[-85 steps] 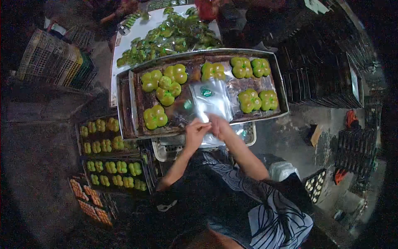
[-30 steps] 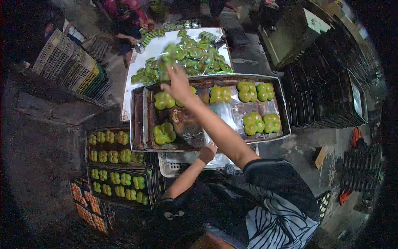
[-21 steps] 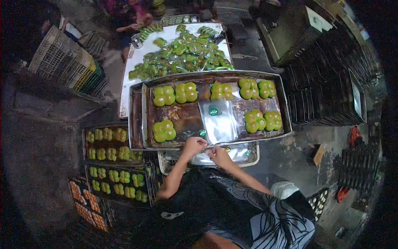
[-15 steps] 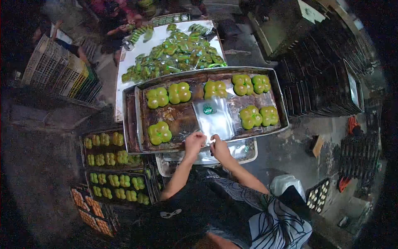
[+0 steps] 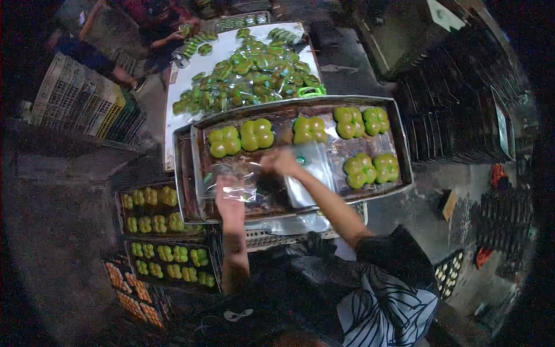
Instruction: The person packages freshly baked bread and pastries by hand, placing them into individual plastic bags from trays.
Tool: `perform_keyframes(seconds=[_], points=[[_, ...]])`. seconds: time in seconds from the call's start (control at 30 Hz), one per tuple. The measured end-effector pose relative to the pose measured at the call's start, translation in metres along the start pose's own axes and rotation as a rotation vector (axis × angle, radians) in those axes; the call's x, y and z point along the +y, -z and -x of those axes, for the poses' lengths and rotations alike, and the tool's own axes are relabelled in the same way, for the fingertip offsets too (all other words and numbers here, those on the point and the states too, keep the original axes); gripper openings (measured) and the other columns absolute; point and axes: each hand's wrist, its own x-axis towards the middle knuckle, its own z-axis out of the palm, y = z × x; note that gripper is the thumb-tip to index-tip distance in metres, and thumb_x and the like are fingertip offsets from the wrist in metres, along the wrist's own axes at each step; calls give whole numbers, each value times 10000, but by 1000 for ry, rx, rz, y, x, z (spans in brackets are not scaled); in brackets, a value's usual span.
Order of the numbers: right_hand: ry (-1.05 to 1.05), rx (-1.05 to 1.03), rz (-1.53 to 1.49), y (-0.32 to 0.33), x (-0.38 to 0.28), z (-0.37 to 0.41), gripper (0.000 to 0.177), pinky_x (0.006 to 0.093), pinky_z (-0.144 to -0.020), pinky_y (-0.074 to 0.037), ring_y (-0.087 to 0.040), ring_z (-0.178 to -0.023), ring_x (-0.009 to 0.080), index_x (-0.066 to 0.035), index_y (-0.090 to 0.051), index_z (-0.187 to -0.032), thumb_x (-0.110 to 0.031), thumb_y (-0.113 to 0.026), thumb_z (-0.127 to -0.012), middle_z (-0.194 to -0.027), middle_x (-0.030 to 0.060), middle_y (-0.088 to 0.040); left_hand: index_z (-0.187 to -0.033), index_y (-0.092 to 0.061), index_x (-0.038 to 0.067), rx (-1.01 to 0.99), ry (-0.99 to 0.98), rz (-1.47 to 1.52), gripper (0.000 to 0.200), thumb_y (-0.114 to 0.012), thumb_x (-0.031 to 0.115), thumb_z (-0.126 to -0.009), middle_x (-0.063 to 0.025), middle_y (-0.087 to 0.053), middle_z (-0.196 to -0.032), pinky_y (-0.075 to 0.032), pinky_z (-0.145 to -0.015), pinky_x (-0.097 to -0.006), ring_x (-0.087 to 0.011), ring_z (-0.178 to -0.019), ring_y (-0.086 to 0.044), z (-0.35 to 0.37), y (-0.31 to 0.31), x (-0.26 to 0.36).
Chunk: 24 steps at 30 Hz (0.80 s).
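Note:
My left hand (image 5: 230, 196) is over the left part of a worn metal tray (image 5: 191, 217), with a clear plastic bag (image 5: 244, 193) spread glossily across its fingers. Its grip seems closed on the film, though the edges are smeared. Motion blurs my right hand (image 5: 281, 162), which hovers beside a stack of clear bags (image 5: 309, 185) with a green print; its fingers cannot be made out. Green four-lobed buns lie in the tray: a pair at the back left (image 5: 256, 135), one at centre (image 5: 310, 130), and pairs at the right (image 5: 359, 170).
Beyond the tray, a white table (image 5: 179, 81) carries a heap of bagged green buns (image 5: 254, 72). Trays of buns (image 5: 167, 260) sit at lower left. Stacked crates (image 5: 81, 98) stand left, dark trays (image 5: 462, 115) right. Another person's hand (image 5: 167, 39) is at the far table edge.
Both hands have parted from the bag stack's near edge and moved left and up. A clear bag now spreads at my left hand, and the lower-left bun is no longer visible there.

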Motion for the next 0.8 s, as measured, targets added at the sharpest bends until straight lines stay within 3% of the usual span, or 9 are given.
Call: perform_keyframes(seconds=[0.07, 0.23, 0.3, 0.37, 0.4, 0.5, 0.57, 0.63, 0.8], points=[[-157, 900, 590, 32, 37, -48, 682, 448, -824, -385, -390, -1095, 370, -59, -333, -1232, -346, -629, -689, -1195, 270, -378, -1228, -329, 107, 190, -270, 60, 412, -433, 217, -845, -93, -433, -1121, -361, -889, -444, -244, -1067, -422, 16, -20, 18], [-625, 807, 643, 28, 40, -30, 849, 657, -797, -270, -139, -1169, 517, -83, -231, -1294, -510, -599, -660, -1329, 263, -107, -1290, -198, 124, 177, -343, 170, 589, -475, 306, -803, -109, -311, -1238, -278, -935, -514, -277, -1161, -314, 30, -1, 38], [-652, 683, 757, 29, 40, -19, 830, 601, -819, -309, -154, -1176, 503, -89, -221, -1299, -509, -566, -673, -1308, 287, -158, -1289, -181, 113, 254, -419, 231, 611, -474, 308, -789, -119, -311, -1250, -266, -944, -525, -286, -1152, -325, 37, 2, 45], [-453, 828, 738, 48, 65, -32, 705, 560, -863, -298, -341, -1091, 458, -121, -289, -1258, -483, -540, -707, -1214, 250, -350, -1270, -205, 99, 301, -415, 271, 578, -458, 276, -781, -140, -307, -1257, -263, -944, -547, -306, -1161, -319, 33, 6, 54], [-49, 686, 841, 62, 94, -50, 553, 504, -833, -346, -437, -1000, 394, -103, -396, -1178, -398, -530, -730, -1101, 210, -463, -1254, -226, 97, 271, -476, 279, 557, -455, 263, -774, -149, -316, -1248, -278, -934, -554, -315, -1161, -323, 27, 17, 57], [424, 973, 734, 2, -11, 0, 404, 428, -726, -384, -469, -919, 313, -77, -549, -962, -297, -602, -627, -1066, 128, -490, -1166, -343, 55, 442, -546, 527, 469, -454, 218, -741, -164, -386, -1183, -364, -883, -520, -324, -1118, -383, 15, -4, 62], [762, 595, 745, -33, -99, 81, 430, 393, -757, -370, -435, -974, 279, -88, -555, -961, -229, -648, -565, -1076, 94, -484, -1206, -334, 59, 129, -529, 383, 500, -434, 204, -738, -153, -413, -1173, -377, -879, -482, -323, -1083, -420, 10, -13, 40], [918, 616, 700, -49, -111, 93, 453, 375, -756, -372, -438, -980, 252, -99, -569, -934, -190, -683, -505, -1074, 64, -483, -1272, -281, 90, -130, -429, 180, 554, -409, 184, -742, -136, -416, -1191, -372, -889, -436, -306, -1057, -445, 22, -40, 15], [741, 733, 543, -45, -98, 121, 402, 347, -668, -460, -542, -834, 275, -77, -578, -949, -137, -671, -562, -1080, 93, -522, -1236, -345, 67, -71, -337, -31, 505, -429, 277, -785, -123, -457, -1153, -369, -883, -382, -263, -1031, -463, 55, -85, -21]])
